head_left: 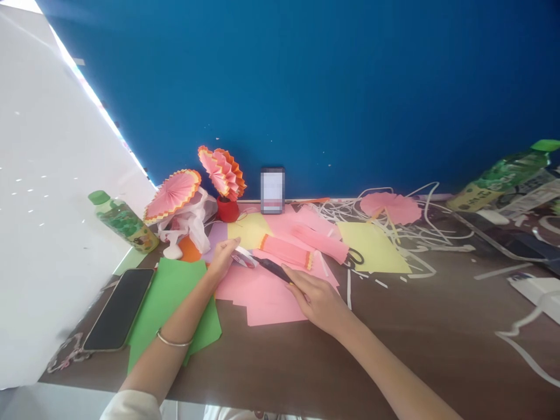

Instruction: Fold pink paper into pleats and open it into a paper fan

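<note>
My right hand (312,294) is closed around the dark handle of a slim tool (273,268), its kind unclear, held over pink paper sheets (271,306). A white piece with red marking (245,257) lies at the tool's far end; whether it belongs to the tool I cannot tell. My left hand (224,256) is closed at the white piece's left end, its fingertips partly hidden. Just beyond both hands lies a pleated pink paper strip (284,252) with orange and yellow edges. Black scissor handles (356,256) stick out from under pink paper to the right.
Green sheets (175,291) and a dark phone (119,309) lie left, near a green-capped bottle (125,221). Paper fan flowers (223,172) stand behind, one in a red pot (228,210). White paper strips (350,210) tangle at the back right by a yellow sheet (376,248).
</note>
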Demonstrator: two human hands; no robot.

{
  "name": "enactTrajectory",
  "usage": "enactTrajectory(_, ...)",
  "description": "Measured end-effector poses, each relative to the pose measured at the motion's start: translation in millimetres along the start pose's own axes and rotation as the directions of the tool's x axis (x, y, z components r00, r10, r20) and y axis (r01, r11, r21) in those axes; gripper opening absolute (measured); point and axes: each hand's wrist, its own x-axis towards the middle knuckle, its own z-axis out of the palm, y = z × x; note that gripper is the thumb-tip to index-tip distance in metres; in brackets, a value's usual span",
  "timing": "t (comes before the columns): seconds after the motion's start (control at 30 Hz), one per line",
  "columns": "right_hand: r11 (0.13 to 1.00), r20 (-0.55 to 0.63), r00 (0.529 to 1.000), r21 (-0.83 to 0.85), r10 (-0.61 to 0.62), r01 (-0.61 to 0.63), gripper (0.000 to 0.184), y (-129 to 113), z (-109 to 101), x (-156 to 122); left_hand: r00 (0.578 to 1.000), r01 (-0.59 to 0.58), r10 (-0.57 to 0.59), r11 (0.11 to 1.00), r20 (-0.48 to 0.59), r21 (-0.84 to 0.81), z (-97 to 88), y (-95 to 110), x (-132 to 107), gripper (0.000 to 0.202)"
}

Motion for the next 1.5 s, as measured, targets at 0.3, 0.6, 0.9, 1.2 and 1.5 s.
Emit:
enactTrajectory(0.3, 0.999, -0.033, 0.999, -0.040, -0.026, 0.024, 0.041, -3.4, -0.2, 1.0, 0.968, -0.181, 0.235, 0.895, -0.084, 0.408, 4.9, 2.1, -5.8, 0.041)
enactTrajectory(0.6, 0.998, -0.021, 0.999, -0.059, -0.035, 0.034, 0.041, -8.5, -0.3, 1.3, 0.994, -0.063, 0.083, 0.968, -0.077, 0.242, -0.2, 2.0, 1.1, 0.043)
enactTrajectory(0.9, 1.000, -0.015, 1.000, -0.018, -0.008, 0.008, 0.041, -6.1, 1.0, -0.5, 0.996, 0.014, -0.016, 1.000, -0.093, -0.019, -0.1, -5.2, 3.0, 0.038)
enactTrajectory(1.2, 1.000, -0.026, 1.000, -0.020, 0.012, -0.012, 0.041, -4.8, 1.0, -1.4, 0.946, -0.189, 0.258, 0.931, -0.196, 0.313, 6.3, 1.9, -6.7, 0.039)
enactTrajectory(1.5, 0.999, 0.005, 1.000, -0.046, 0.019, -0.019, 0.040, -7.2, 0.2, 0.1, 0.991, -0.060, 0.088, 0.966, -0.100, 0.253, 8.4, 11.6, -8.6, 0.043)
